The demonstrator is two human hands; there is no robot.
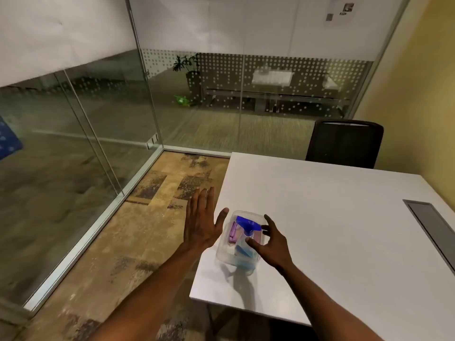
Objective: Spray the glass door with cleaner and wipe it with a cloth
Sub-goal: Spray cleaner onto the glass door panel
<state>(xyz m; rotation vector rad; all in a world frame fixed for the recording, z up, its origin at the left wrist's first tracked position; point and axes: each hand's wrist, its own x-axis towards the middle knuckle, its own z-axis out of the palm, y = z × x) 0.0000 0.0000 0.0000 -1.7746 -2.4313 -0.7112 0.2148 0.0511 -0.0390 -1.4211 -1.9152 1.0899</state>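
Observation:
A clear plastic tub [222, 253] stands near the front left corner of the white table [332, 217]. In it are a spray bottle with a blue trigger head [246, 223], a purple item [233, 233] and a light blue cloth [242, 253]. My left hand [200, 223] hovers flat with fingers straight just left of the tub, thumb by its rim. My right hand [269, 241] is spread over the tub's right side, fingers loosely curved near the spray head, gripping nothing. Glass wall panels and a glass door [81, 134] run along the left and back.
A black mesh chair [344, 143] stands behind the table at the far side. A grey cable hatch [430, 230] is set into the table on the right. Patterned carpet [147, 230] lies between table and glass. A yellow wall [418, 82] closes the right.

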